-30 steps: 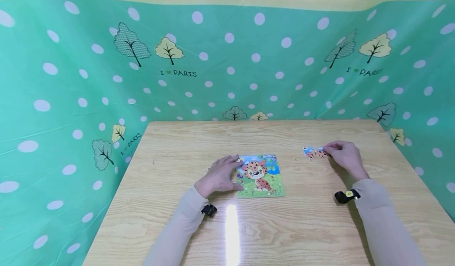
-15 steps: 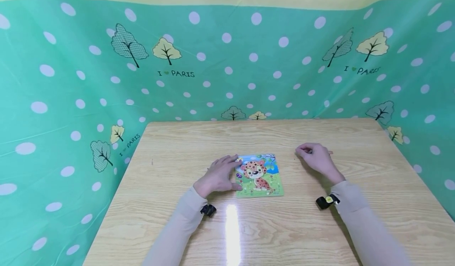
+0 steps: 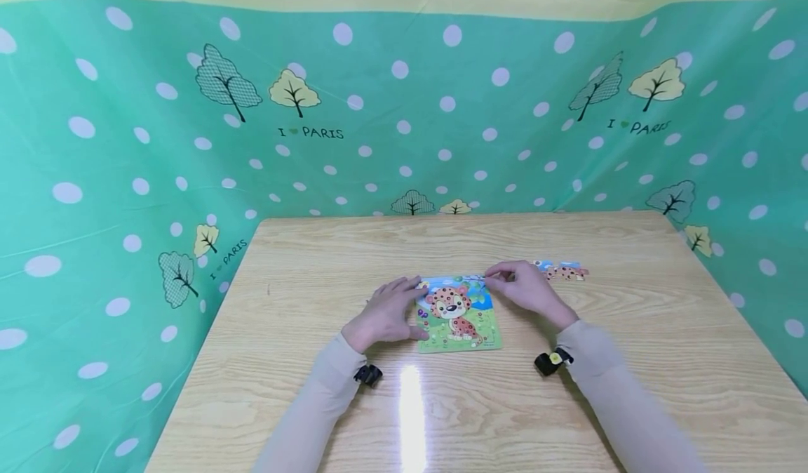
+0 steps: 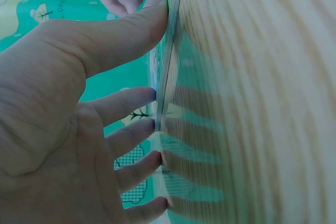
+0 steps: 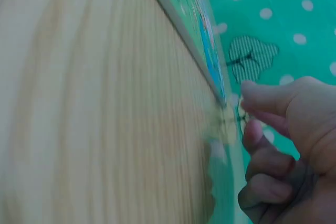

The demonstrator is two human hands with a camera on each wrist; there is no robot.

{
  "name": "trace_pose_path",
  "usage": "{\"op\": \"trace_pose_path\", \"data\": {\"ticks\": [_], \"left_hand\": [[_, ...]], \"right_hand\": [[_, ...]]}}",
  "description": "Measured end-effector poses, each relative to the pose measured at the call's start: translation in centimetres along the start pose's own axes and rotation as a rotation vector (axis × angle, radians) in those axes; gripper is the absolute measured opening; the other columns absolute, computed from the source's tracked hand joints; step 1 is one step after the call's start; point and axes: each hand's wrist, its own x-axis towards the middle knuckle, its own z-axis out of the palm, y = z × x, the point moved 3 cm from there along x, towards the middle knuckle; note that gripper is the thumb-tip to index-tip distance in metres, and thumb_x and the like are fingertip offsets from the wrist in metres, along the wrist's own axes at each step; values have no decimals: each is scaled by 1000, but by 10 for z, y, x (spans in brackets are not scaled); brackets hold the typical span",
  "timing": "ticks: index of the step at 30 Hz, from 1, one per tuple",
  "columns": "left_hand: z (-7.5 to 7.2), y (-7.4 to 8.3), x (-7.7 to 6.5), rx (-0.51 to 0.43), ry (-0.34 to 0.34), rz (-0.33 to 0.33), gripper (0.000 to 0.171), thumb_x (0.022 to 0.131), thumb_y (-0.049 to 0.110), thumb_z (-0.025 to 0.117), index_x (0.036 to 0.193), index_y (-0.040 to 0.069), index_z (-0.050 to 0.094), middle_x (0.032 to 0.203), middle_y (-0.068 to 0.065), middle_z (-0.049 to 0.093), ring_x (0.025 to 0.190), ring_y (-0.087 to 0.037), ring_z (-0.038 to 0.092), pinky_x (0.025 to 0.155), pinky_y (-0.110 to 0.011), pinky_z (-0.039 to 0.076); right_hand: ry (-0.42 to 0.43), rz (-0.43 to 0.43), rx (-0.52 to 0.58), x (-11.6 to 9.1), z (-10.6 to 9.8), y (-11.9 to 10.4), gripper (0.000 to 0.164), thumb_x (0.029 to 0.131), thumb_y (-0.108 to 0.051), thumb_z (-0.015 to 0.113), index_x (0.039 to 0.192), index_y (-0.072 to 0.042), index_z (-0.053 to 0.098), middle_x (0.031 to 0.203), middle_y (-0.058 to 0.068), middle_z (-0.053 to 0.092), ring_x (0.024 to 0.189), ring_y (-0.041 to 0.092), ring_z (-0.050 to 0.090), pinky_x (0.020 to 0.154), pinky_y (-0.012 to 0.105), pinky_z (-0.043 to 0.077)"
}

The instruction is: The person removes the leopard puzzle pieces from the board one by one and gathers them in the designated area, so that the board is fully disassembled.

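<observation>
A square picture puzzle (image 3: 463, 323) with a spotted cartoon leopard cub lies flat on the wooden table (image 3: 341, 248). My left hand (image 3: 386, 313) rests at its left side; in the left wrist view the thumb (image 4: 149, 27) presses on the puzzle's edge, with the other fingers spread and straight. My right hand (image 3: 527, 289) hovers at the puzzle's upper right corner. Its thumb (image 5: 268, 97) and index finger come close together in the right wrist view, the remaining fingers loosely curled, and nothing shows between them.
Several loose puzzle pieces (image 3: 566, 273), blue and spotted orange, lie joined in a strip behind my right hand. A green dotted curtain (image 3: 442, 122) hangs along the table's back and sides. Bright glare (image 3: 412, 417) marks the tabletop in front.
My right hand has left the strip of loose pieces and moved left to the puzzle's upper right corner. The strip stays on the table. My left hand has kept its place.
</observation>
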Motion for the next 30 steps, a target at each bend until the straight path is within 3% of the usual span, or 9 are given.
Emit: {"op": "trace_pose_path", "data": {"ticks": [8, 13, 18, 22, 30], "left_hand": [[0, 1, 0, -4, -3, -1, 96, 82, 47, 89, 163, 19, 45, 178, -4, 26, 165, -36, 22, 134, -63, 16], [0, 1, -1, 0, -5, -6, 97, 83, 47, 89, 163, 19, 44, 178, -4, 26, 165, -36, 22, 134, -63, 16], [-2, 1, -1, 5, -2, -9, 96, 83, 47, 89, 163, 19, 44, 177, -4, 27, 165, -36, 22, 134, -62, 17], [-3, 1, -2, 1, 2, -11, 96, 83, 46, 89, 163, 19, 44, 177, -3, 27, 165, -35, 22, 134, -63, 17], [-1, 2, -2, 1, -1, -10, 97, 83, 47, 89, 163, 19, 44, 177, -4, 27, 165, -36, 23, 134, -62, 17]], "right_hand": [[-78, -25, -25, -1, 17, -18, 32, 100, -27, 76, 126, -10, 78, 76, -2, 62, 64, 14, 49, 57, 24, 38], [-98, -40, -64, -1, 19, -27, 34, 98, -31, 79, 125, -10, 79, 69, -3, 58, 59, 13, 45, 55, 24, 35], [-151, -37, -155, -1, 16, -36, 50, 90, -40, 86, 130, -11, 76, 68, -3, 55, 59, 12, 44, 56, 26, 36], [-198, -13, -182, 1, 15, -43, 57, 87, -40, 89, 132, -11, 73, 68, -1, 55, 60, 14, 45, 55, 29, 37], [-270, 87, -109, 8, 17, -40, 52, 88, -35, 88, 129, -12, 67, 71, -1, 49, 59, 14, 44, 55, 29, 41]]}}
